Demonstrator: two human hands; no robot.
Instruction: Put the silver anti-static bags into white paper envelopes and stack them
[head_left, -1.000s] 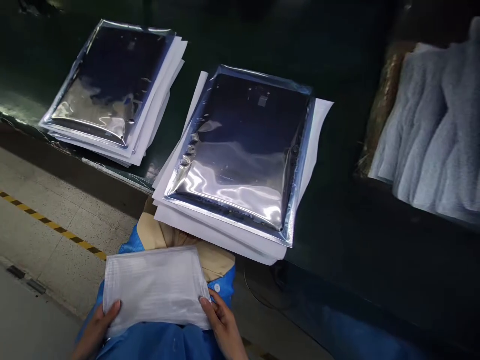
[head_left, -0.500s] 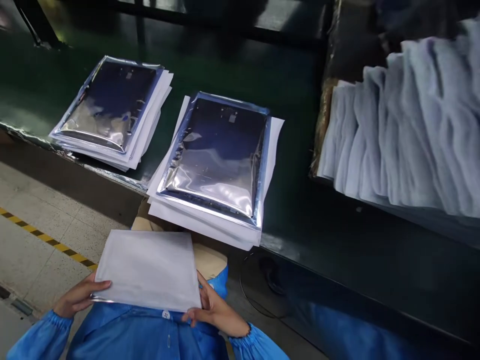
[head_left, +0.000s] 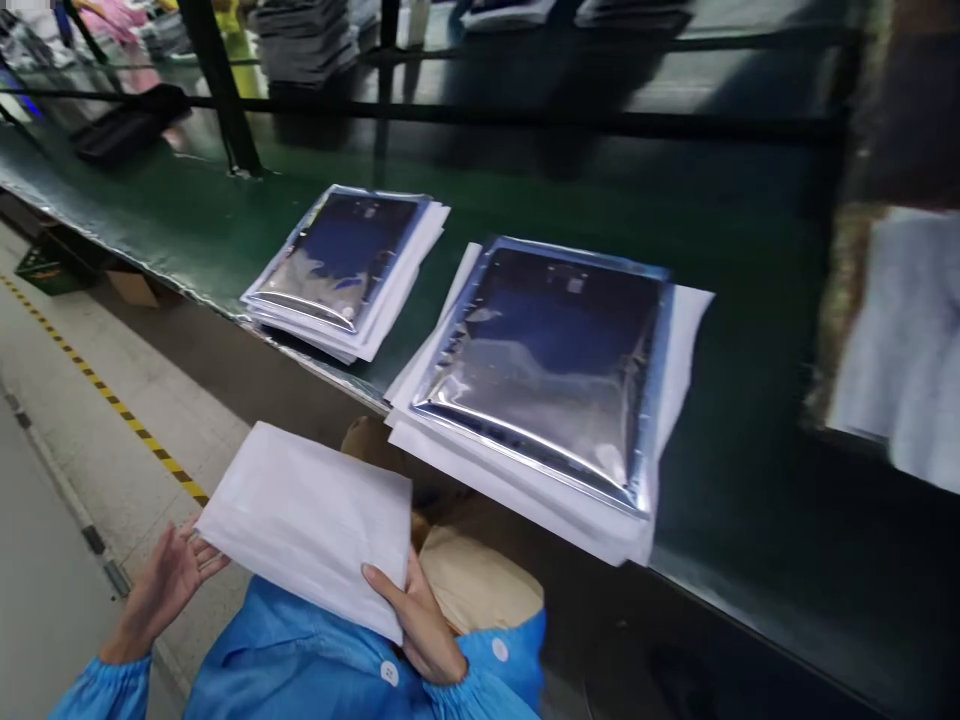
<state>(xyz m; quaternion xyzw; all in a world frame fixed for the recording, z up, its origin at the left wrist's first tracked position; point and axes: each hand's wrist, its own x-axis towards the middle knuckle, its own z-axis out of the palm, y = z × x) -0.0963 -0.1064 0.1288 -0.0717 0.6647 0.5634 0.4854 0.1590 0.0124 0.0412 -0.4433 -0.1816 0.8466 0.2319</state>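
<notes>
I hold a flat white foam pouch above my lap, in front of my blue coat. My right hand grips its lower right corner, thumb on top. My left hand is at the pouch's left edge with fingers spread, touching it from below. On the green belt just beyond lies a shiny silver bag on top of a stack of white pouches, overhanging the belt's near edge. A second silver bag on white pouches lies further left.
A blurred pile of white pouches stands at the right on the belt. A black frame post rises at the back left. The floor at the left carries a yellow-black stripe, with a cardboard box under the belt.
The view swung up and left. The white pouch rose and tilted; my left hand opened at its edge while my right hand kept hold of the corner.
</notes>
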